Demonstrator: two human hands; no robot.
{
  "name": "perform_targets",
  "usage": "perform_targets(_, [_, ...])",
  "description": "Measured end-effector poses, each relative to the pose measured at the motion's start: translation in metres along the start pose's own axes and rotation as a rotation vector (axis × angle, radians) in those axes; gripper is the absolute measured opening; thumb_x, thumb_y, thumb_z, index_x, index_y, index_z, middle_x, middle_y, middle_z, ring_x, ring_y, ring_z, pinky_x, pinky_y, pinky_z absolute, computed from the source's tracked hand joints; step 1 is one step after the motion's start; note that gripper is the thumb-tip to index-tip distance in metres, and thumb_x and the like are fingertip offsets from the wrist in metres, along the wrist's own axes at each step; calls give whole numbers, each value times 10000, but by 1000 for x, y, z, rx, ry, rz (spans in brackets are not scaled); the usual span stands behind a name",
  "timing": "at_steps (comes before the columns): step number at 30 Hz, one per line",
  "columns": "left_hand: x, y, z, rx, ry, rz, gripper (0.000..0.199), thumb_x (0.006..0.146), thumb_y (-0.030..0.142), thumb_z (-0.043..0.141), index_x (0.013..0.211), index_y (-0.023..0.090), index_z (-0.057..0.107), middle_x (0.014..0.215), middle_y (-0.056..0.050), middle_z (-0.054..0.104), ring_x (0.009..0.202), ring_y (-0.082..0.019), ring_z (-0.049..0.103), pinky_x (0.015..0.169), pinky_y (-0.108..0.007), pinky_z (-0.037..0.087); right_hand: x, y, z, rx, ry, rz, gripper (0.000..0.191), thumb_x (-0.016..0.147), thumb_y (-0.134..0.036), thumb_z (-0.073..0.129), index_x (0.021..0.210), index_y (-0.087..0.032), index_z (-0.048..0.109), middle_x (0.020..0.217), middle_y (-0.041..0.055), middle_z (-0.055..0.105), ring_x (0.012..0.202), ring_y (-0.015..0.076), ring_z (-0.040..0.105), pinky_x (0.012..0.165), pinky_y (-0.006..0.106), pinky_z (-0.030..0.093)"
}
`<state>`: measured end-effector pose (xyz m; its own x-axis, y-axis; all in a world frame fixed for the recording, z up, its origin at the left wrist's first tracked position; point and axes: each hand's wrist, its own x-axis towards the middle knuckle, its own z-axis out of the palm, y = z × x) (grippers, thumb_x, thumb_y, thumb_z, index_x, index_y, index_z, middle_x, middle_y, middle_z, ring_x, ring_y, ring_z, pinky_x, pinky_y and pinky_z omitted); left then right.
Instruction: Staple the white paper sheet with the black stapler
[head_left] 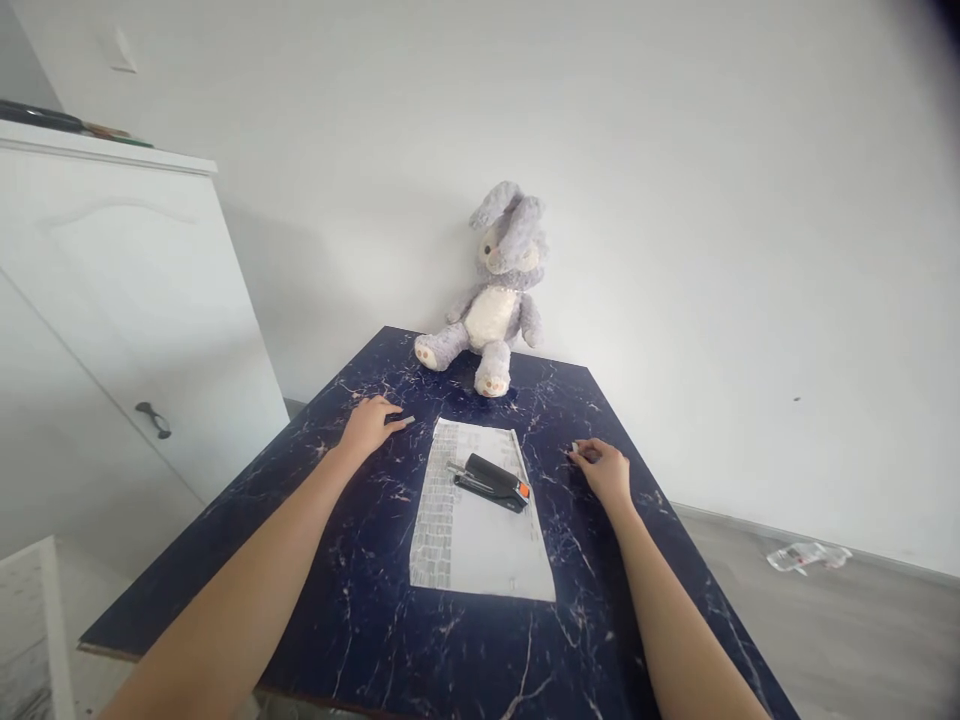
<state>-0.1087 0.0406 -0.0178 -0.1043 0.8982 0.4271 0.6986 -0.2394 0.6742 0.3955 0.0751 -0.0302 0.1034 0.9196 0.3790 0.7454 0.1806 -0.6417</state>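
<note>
On the left part of the table, my left hand [367, 426] has thumb and index finger at a small grey strip [409, 421], which looks like a row of staples. Over on the right, my right hand [606, 470] is closed in a pinch, with a small pale piece [575, 447] at its fingertips, too small to name surely. Between the hands, a black stapler [491, 482] with an orange end lies on a white paper sheet [495, 565]. A metal part sticks out of the stapler's left end. Neither hand touches the stapler or the sheet.
The dark blue marbled table [375, 600] stands by a white wall. A grey plush rabbit [493, 315] sits at its far edge. To the left is a white cabinet [135, 260]. A clear plastic item [808, 557] lies on the floor at right.
</note>
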Motion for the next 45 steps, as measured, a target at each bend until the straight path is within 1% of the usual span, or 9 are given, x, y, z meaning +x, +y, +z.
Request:
perform_targets(3, [-1,5,12,19,-22,50,215,740,445,793,788,239,753,910,-111,667,930,-321,586,974,-425,409,-2,-8,2,-49,8,-58,237,711,-451,700,698,-216,670,1065,110,754,930,309,682,910,485,488])
perform_targets(7, [-3,24,26,68,-55,94,194,880,376,629,784,220,691,915,-118,646,945,-305,574,962,-411,410,-18,-58,2,-63,169,-284,247,830,-443,662,813,-199,693,1124,129,697,1088,324,597,1004,531,421])
perform_targets(11, [-5,38,30,-10,-147,152,139,911,300,565,836,226,656,880,-90,643,898,-280,567,910,-388,418,-51,-123,13,144,-109,-504,200,975,-369,553,1006,-221,684,1112,91,685,1071,251,611,959,426,486])
perform_targets(15, [-9,50,30,-227,-113,66,106,895,301,595,853,231,664,790,-42,623,794,-230,569,834,-336,432,-78,-155,28,140,-354,-654,373,910,-363,676,1256,-236,619,1233,102,658,1148,263,607,996,427,495])
perform_targets(21, [-13,61,43,-941,35,-317,193,855,329,686,965,172,701,872,-53,669,738,-147,615,741,-298,502,-81,-152,40,199,-388,-460,397,877,-291,677,1269,-238,641,1119,85,737,962,252,707,873,412,566])
perform_targets(27, [-16,66,53,-1247,6,-649,172,774,53,729,929,128,740,918,-91,722,878,-154,683,938,-327,541,-53,-124,23,510,159,-40,499,850,-487,682,1238,-174,657,1150,131,727,1006,302,687,879,444,558])
perform_targets(31, [-20,74,51,-1132,1,-518,238,723,132,824,955,123,769,881,-76,741,854,-164,688,981,-366,531,-40,-97,18,680,170,139,552,798,-527,719,1191,-142,667,1057,124,741,903,279,700,782,397,568])
perform_targets(36, [-29,93,50,-814,-12,-211,371,775,428,809,1033,162,793,867,-85,762,812,-221,701,904,-425,551,-40,-93,25,624,25,52,518,767,-497,759,1149,-152,695,1077,112,747,956,281,698,859,419,556])
perform_targets(45, [-40,106,58,-825,-103,-222,453,705,405,865,1083,172,779,993,-106,780,921,-268,722,922,-447,554,-51,-112,32,558,-138,-67,453,812,-456,744,1162,-173,689,1113,111,753,1000,285,715,929,445,552])
